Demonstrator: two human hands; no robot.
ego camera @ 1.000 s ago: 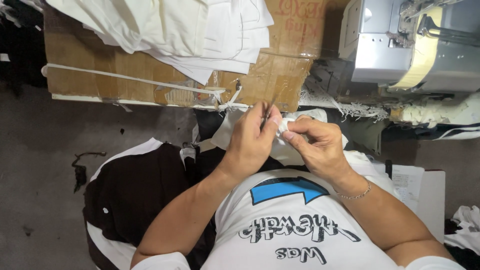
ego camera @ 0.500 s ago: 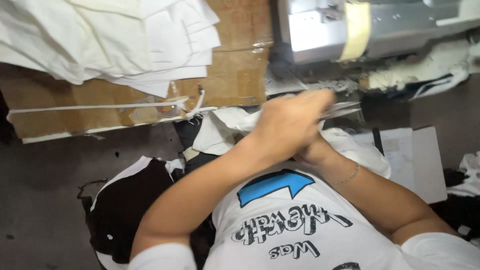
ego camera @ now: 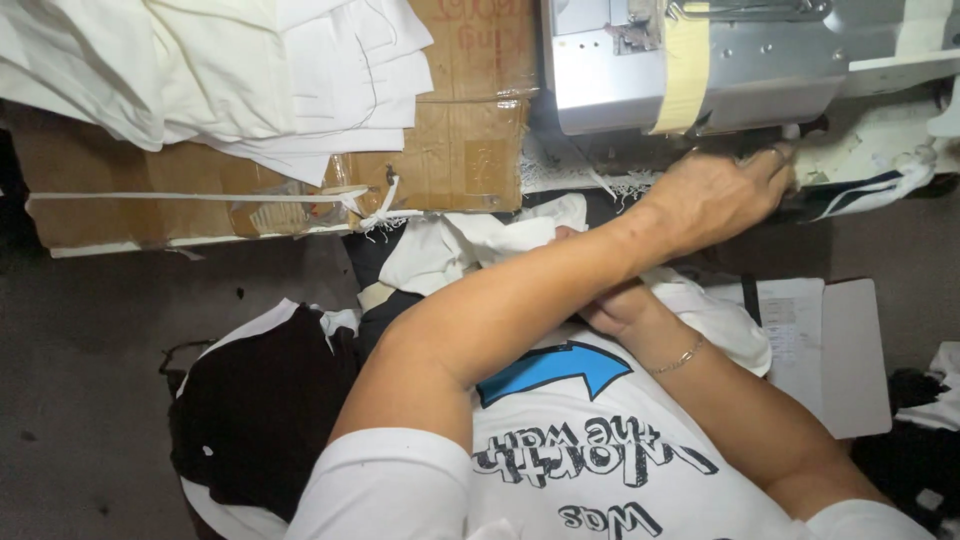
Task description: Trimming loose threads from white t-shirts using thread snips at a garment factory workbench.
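My left hand (ego camera: pixel 715 190) reaches across my body to the right, up to the base of a grey sewing machine (ego camera: pixel 700 70). Its bent fingertips touch the cluttered ledge under the machine, and I cannot see whether they hold anything. My left forearm mostly hides my right hand (ego camera: pixel 612 308). That hand rests low in front of my chest against a bunched white cloth (ego camera: pixel 470 250). Only its back and the wrist with a thin bracelet (ego camera: pixel 680 358) show, not the fingers.
A cardboard box (ego camera: pixel 460 150) carrying a stack of white fabric pieces (ego camera: pixel 250 70) stands at the upper left. Black and white garments (ego camera: pixel 260 400) lie at my lower left. A paper sheet on a board (ego camera: pixel 830 340) lies at the right. Cloth scraps (ego camera: pixel 880 175) lie beside the machine.
Both hands were together pinching a small white piece in front of me. My left hand has since swung up and right to the sewing machine, while my right hand stayed low.
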